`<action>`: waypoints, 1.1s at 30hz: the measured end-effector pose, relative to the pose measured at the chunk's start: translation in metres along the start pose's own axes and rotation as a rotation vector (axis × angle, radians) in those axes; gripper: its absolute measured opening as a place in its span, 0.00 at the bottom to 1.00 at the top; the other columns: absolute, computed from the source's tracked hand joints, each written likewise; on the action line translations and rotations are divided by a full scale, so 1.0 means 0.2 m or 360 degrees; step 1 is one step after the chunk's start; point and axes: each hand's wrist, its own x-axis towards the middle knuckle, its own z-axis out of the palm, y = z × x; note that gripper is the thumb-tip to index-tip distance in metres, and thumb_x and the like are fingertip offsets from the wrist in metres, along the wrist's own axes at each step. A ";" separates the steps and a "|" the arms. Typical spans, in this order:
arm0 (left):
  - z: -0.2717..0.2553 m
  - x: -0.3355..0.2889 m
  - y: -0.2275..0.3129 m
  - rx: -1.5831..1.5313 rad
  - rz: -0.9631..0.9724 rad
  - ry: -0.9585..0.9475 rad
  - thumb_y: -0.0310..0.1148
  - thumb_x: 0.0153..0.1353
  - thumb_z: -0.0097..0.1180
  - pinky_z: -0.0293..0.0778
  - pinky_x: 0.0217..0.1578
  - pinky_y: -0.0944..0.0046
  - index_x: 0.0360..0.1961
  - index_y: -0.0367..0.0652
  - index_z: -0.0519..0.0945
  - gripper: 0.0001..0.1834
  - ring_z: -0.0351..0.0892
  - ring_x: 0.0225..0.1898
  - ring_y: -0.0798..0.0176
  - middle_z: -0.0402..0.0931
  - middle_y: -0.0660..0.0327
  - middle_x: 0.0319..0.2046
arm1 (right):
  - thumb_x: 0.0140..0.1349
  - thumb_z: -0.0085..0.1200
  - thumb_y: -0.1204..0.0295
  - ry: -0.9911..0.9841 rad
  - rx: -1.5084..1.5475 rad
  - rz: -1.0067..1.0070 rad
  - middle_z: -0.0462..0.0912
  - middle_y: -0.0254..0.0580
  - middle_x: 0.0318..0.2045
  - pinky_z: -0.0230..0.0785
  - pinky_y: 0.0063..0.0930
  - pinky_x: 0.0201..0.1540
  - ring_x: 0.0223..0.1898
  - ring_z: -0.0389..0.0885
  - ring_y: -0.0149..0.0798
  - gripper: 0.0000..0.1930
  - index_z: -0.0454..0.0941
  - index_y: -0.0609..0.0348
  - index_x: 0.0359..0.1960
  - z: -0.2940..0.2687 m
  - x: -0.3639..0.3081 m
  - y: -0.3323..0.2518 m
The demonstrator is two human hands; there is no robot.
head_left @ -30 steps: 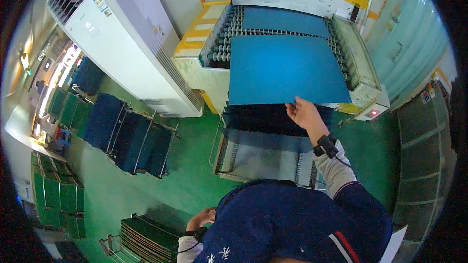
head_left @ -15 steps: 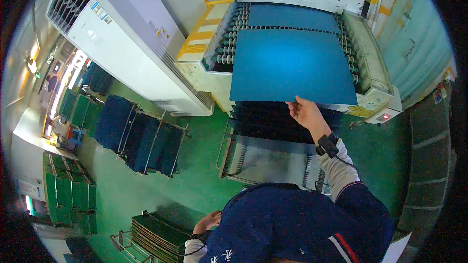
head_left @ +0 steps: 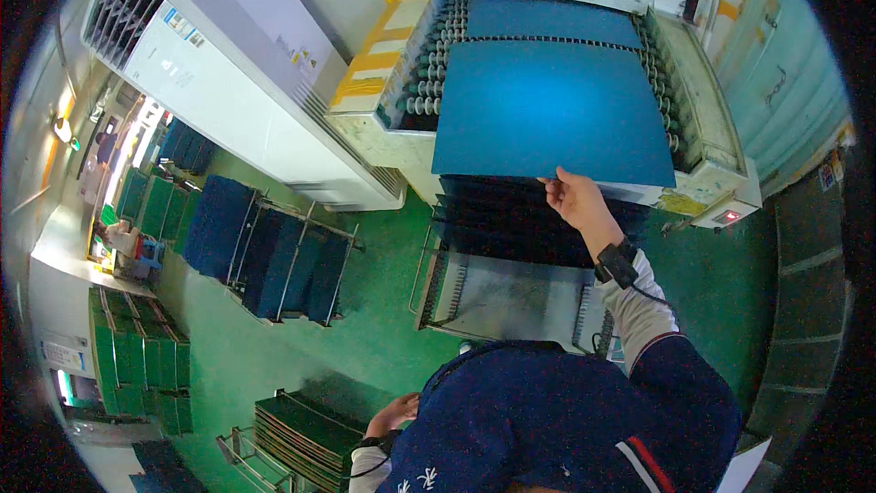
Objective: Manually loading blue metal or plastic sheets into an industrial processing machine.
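A flat blue rectangular panel (head_left: 554,110) lies on the roller bed of a machine, its near edge overhanging the machine's front end. My right hand (head_left: 577,201) pinches that near edge, right of its middle, with the thumb on top and the other fingers partly hidden underneath. Behind it on the rollers (head_left: 425,89) lies another blue panel (head_left: 552,20), its far end under the machine's white cover. Below the overhang stands a rack (head_left: 511,301) with several dark panels (head_left: 511,224) upright in it. My left hand (head_left: 394,414) hangs low beside my body, its fingers mostly hidden.
A tall white air conditioner (head_left: 228,100) stands left of the machine. Farther left is a rack of dark blue panels (head_left: 265,251). Near my left hand, a low rack holds several stacked green panels (head_left: 306,434). Ribbed grey ducting (head_left: 803,310) runs along the right side.
The view has shifted slightly, so the machine and panels sit a little higher in the picture. My right hand stays at the blue panel's near edge; my left hand has hardly moved.
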 end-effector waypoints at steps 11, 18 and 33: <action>0.04 0.06 0.16 -0.0692 -0.1285 0.0231 0.41 0.61 0.57 0.69 0.49 0.60 0.62 0.40 0.63 0.32 0.71 0.52 0.62 0.69 0.61 0.56 | 0.61 0.53 0.68 0.0018 -0.0021 0.0002 0.80 0.44 0.33 0.69 0.29 0.34 0.29 0.75 0.33 0.06 0.72 0.57 0.35 0.01 0.03 -0.03; 0.03 0.15 0.51 -0.0460 -0.1372 0.0210 0.45 0.59 0.59 0.71 0.46 0.61 0.61 0.40 0.65 0.33 0.72 0.51 0.62 0.70 0.61 0.55 | 0.59 0.52 0.71 -0.0003 -0.0085 -0.0003 0.80 0.44 0.33 0.69 0.28 0.35 0.29 0.74 0.33 0.05 0.72 0.59 0.32 0.00 0.06 -0.04; 0.11 0.03 0.21 -0.0764 -0.1175 0.0437 0.25 0.55 0.60 0.75 0.44 0.60 0.59 0.40 0.66 0.29 0.76 0.46 0.62 0.74 0.60 0.49 | 0.62 0.51 0.64 -0.0099 -0.0437 -0.0009 0.82 0.41 0.34 0.72 0.26 0.33 0.28 0.78 0.30 0.11 0.76 0.59 0.36 0.00 0.07 -0.01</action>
